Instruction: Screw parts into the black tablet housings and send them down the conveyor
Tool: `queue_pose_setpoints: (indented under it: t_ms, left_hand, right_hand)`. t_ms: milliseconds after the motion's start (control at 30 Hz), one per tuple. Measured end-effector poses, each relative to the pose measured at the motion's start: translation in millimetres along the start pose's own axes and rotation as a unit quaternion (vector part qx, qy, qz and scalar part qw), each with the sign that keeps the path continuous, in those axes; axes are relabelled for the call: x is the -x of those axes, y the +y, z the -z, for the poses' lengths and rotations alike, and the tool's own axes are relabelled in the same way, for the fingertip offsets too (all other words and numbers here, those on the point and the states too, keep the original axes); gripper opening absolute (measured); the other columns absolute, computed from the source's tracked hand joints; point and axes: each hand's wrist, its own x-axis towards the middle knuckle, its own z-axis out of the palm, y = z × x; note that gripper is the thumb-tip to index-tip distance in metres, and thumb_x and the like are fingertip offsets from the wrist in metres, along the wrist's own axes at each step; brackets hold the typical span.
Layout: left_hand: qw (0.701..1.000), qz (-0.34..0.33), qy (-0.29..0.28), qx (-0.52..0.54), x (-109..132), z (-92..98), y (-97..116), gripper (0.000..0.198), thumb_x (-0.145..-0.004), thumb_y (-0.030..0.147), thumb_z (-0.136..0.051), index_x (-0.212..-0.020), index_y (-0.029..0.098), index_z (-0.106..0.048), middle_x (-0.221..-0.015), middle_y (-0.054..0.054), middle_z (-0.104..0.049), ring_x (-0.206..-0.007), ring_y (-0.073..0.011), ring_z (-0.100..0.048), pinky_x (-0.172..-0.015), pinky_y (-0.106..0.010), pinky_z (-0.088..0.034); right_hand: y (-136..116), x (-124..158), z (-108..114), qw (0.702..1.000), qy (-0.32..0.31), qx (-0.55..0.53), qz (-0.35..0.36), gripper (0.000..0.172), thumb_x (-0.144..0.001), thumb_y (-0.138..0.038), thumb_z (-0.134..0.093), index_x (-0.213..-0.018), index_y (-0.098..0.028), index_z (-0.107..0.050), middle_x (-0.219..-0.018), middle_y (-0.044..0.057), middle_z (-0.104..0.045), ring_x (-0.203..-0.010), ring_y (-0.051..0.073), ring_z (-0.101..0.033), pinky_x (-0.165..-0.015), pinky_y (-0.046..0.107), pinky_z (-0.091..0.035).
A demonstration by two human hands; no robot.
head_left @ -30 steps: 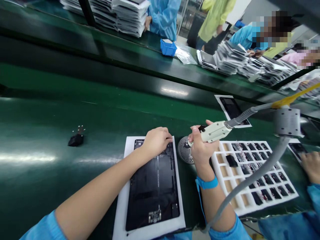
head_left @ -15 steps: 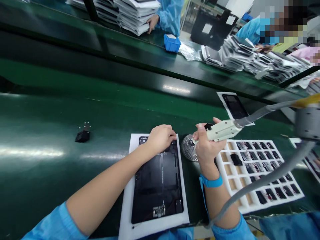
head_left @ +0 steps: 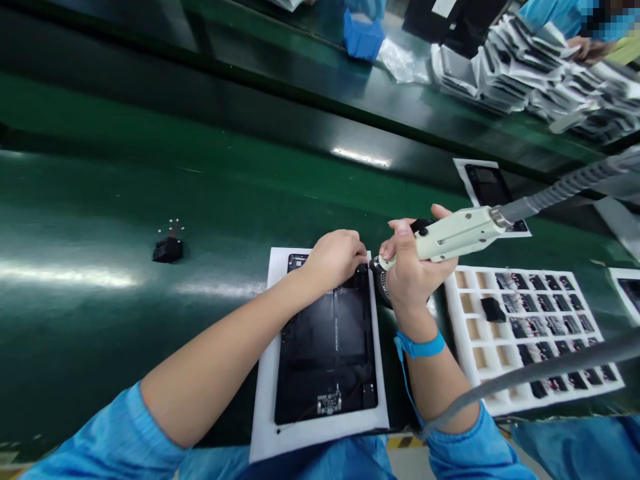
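Observation:
In the head view a black tablet lies with its inside facing up on a white foam sheet. My left hand rests over its upper right corner, fingers curled and pressed together; whatever they pinch is hidden. My right hand grips a cream electric screwdriver with a grey ribbed hose. The tool's tip points left, close to my left fingertips at that corner; I cannot tell if it touches. Under my right hand, a perforated round metal dish is mostly covered.
To the right, a white compartment tray holds many small black parts with wires. One black part lies far left. Another tablet sits behind the screwdriver. Across the bench are a blue bin and stacked tablets. A grey cable crosses the front.
My right hand has brought the screwdriver tip from over the metal dish left to the tablet's upper right corner. My left hand stays at that corner. The camera view has tipped down.

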Motion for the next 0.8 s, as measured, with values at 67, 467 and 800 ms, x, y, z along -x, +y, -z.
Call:
queue_pose_setpoints:
  t_ms: [67, 467, 800]
  left_hand:
    - [1.000, 0.002, 0.003, -0.001, 0, 0.3, 1, 0.015, -0.102, 0.013, -0.077, -0.095, 0.017, -0.089, -0.096, -0.008, -0.080, -0.098, -0.0259, -0.076, -0.083, -0.035, -0.054]
    - [0.999, 0.025, -0.016, -0.020, -1, 3.7, 5, 0.016, -0.101, 0.010, -0.074, -0.096, 0.016, -0.088, -0.099, -0.009, -0.081, -0.099, -0.0271, -0.076, -0.082, -0.035, -0.053]
    - [1.000, 0.005, 0.012, 0.004, 2, -0.4, -1, 0.013, -0.102, 0.015, -0.078, -0.096, 0.017, -0.089, -0.096, -0.008, -0.080, -0.100, -0.0261, -0.076, -0.087, -0.036, -0.056]
  right_hand:
    - [1, 0, -1, 1.000, 0.000, 0.000, -0.003, 0.046, -0.090, -0.030, -0.084, -0.128, -0.025, -0.060, -0.086, -0.007, -0.078, -0.044, 0.007, -0.056, -0.048, 0.026, -0.053]
    - [11, 7, -4, 0.999, -0.027, 0.021, 0.040, 0.043, -0.094, -0.040, -0.087, -0.126, -0.026, -0.063, -0.082, -0.009, -0.072, -0.045, 0.007, -0.058, -0.047, 0.026, -0.054]
    - [-2, -7, 16, 0.998, 0.040, -0.005, 0.039, 0.047, -0.092, -0.044, -0.087, -0.125, -0.024, -0.060, -0.082, -0.008, -0.071, -0.046, 0.006, -0.055, -0.051, 0.027, -0.053]
